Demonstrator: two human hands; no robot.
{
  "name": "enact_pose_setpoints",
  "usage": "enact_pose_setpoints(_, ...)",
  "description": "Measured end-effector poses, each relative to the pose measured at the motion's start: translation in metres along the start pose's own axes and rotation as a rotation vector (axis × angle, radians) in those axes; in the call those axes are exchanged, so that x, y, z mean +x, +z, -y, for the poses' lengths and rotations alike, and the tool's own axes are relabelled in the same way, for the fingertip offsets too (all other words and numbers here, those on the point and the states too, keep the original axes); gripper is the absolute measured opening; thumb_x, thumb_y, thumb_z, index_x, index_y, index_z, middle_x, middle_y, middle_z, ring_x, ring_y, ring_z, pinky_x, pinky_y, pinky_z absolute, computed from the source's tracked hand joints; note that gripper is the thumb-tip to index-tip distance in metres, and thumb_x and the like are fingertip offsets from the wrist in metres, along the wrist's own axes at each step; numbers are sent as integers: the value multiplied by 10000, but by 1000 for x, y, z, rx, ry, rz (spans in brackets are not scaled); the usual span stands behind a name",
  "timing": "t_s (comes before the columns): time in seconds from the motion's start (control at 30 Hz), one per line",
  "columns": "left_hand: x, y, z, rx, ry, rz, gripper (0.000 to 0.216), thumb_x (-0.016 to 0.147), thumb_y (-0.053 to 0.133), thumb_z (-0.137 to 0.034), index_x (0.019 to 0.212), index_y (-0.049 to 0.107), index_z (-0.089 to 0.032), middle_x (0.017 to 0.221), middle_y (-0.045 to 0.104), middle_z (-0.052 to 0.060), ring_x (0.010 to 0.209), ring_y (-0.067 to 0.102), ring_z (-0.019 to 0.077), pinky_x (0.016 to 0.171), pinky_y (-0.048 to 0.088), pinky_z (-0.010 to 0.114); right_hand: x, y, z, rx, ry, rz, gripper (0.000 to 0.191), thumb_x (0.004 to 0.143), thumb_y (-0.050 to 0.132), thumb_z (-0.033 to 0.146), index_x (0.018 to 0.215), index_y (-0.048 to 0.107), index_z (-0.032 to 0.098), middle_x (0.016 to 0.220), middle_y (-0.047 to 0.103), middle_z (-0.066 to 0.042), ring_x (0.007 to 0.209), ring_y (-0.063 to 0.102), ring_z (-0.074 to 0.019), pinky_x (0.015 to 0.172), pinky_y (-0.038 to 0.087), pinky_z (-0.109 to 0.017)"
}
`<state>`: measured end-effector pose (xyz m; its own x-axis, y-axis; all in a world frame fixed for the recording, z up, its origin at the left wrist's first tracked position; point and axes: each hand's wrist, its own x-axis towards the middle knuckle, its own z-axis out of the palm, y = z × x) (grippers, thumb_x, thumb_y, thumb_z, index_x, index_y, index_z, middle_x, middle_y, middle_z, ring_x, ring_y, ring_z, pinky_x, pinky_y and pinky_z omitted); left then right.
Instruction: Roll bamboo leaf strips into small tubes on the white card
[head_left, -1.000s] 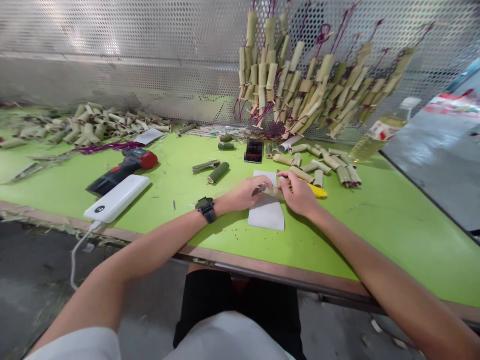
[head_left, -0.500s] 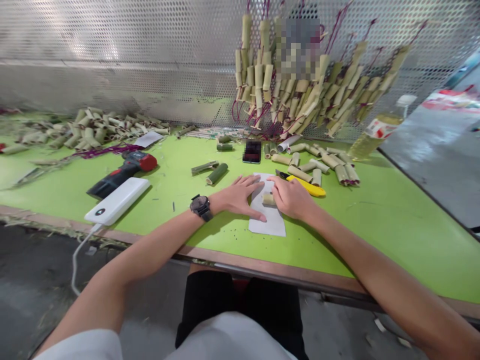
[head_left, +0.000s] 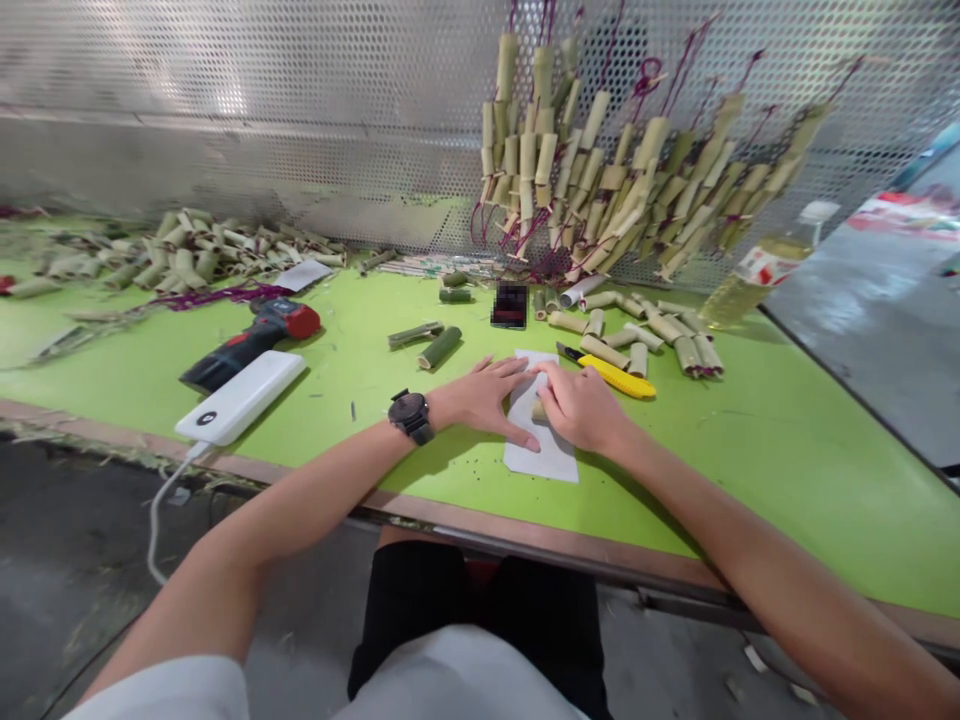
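A white sheet of paper (head_left: 546, 462) lies on the green table in front of me. My left hand (head_left: 489, 398) is spread flat over the sheet's left side, thumb apart from the fingers. On the paper, a short bamboo piece (head_left: 538, 411) pokes out from under my right hand (head_left: 583, 408), which is curled over it; most of the piece is hidden by the hand. Just beyond that hand rests a yellow utility knife (head_left: 616, 376) with its dark tip pointing left.
Cut bamboo pieces (head_left: 600, 350) and an oil bottle (head_left: 761, 270) are at right. Green bamboo (head_left: 440, 347) and a phone (head_left: 509, 304) lie ahead. A cordless drill (head_left: 251, 345), a power bank (head_left: 244, 398) and a bamboo pile (head_left: 187, 250) sit left. Strung bamboo (head_left: 600, 180) hangs behind.
My right hand has shifted slightly left over the bamboo piece, so less of it shows. My left hand stays spread on the paper. The whole view has shifted a little.
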<state>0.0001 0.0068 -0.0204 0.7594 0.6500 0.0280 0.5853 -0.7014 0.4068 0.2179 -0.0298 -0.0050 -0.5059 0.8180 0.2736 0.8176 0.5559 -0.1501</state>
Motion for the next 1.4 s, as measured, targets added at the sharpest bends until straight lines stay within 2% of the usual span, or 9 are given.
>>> enact_pose_setpoints(0.13,0,0,-1,3,-5,15,1242,746,698,-872,1676,237,-190,1733,157,197,1610,149,418,1284,35,628,-1,-1,2,-29,52,44,440,1054,253,255,1299,589,112,639,693,-29,522,484,-201,706,260,-355)
enact_pose_setpoints(0.33,0,-1,-2,-13,-9,17,1232,735,738,-848,1670,263,-201,1732,166,194,1609,153,417,1283,34,635,-1,-5,10,-158,22,72,414,1001,294,198,1237,616,88,736,728,-95,600,510,-227,731,215,-371)
enact_pose_setpoints(0.47,-1,0,-2,-10,-3,11,1208,737,740,-843,1663,284,-215,1733,173,188,1610,159,410,1287,36,628,-2,-7,8,-217,-23,88,390,976,327,185,1219,617,86,702,716,-87,572,474,-222,726,199,-373)
enact_pose_setpoints(0.6,0,3,-2,-20,8,-13,1194,730,728,-861,1642,338,-197,1726,202,195,1608,177,404,1291,47,619,-1,-1,7,-224,-82,82,367,971,331,166,1195,610,83,678,705,-64,538,445,-205,714,219,-368)
enact_pose_setpoints(0.77,3,6,-2,-29,10,-37,1199,697,716,-899,1603,412,-175,1710,252,215,1604,194,408,1289,72,612,6,6,13,-226,-151,70,378,976,309,139,1179,623,83,784,750,-99,603,528,-209,718,259,-367)
enact_pose_setpoints(0.97,1,2,-6,-35,-26,14,1249,708,692,-913,1648,330,-174,1727,182,211,1617,152,389,1294,45,592,2,-5,0,-221,-177,136,397,962,375,178,1241,639,81,733,739,-91,559,516,-215,712,286,-372)
enact_pose_setpoints(1.07,2,2,-8,-36,-39,23,1258,706,704,-904,1655,314,-175,1729,174,211,1622,132,382,1295,28,590,2,-6,-4,-236,-193,116,408,961,381,175,1252,653,88,741,744,-104,580,539,-225,707,298,-375)
enact_pose_setpoints(1.27,2,2,-9,-42,-44,11,1190,686,728,-902,1593,438,-190,1725,217,192,1608,176,406,1292,41,603,10,0,-1,-212,-299,58,407,1020,336,196,1218,680,104,794,757,-112,645,592,-219,640,307,-341)
enact_pose_setpoints(1.4,0,-2,-12,-59,-68,51,1202,707,704,-908,1637,370,-222,1743,163,159,1622,121,386,1299,7,572,1,0,-10,-218,-317,29,393,1013,366,173,1240,679,104,816,766,-109,632,590,-206,606,293,-327)
